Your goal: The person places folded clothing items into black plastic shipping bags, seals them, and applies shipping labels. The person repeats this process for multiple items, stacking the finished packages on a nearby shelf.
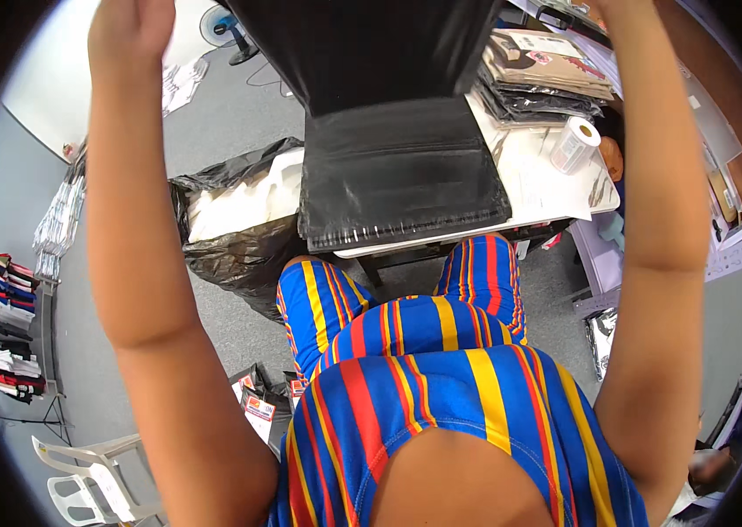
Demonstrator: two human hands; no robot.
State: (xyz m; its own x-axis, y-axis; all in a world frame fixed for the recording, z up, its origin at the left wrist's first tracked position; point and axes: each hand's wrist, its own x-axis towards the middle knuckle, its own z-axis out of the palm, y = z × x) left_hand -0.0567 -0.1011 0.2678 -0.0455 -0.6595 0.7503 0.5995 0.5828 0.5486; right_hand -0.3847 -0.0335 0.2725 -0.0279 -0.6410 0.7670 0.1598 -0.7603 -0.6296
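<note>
My forearms rise on both sides of the picture. My left hand (136, 26) is at the top left, its fingers cut off by the upper edge. Only the base of my right hand (619, 4) shows at the top right, so its fingers are hidden. Between them a broad black plastic sheet or bag (371, 53) stands up and runs out of view at the top. Whether either hand touches it I cannot tell. Below it, a stack of flat black plastic mailing bags (397, 167) lies at the near edge of the white table (555, 206), just beyond my knees.
Packed garments in clear and black bags (547, 75) are piled at the table's far right, near a label roll (576, 145). A black bin bag (239, 263) with white contents stands left of the table. Further left are a fan (229, 31), a clothes rack (15, 325) and white chairs (94, 474).
</note>
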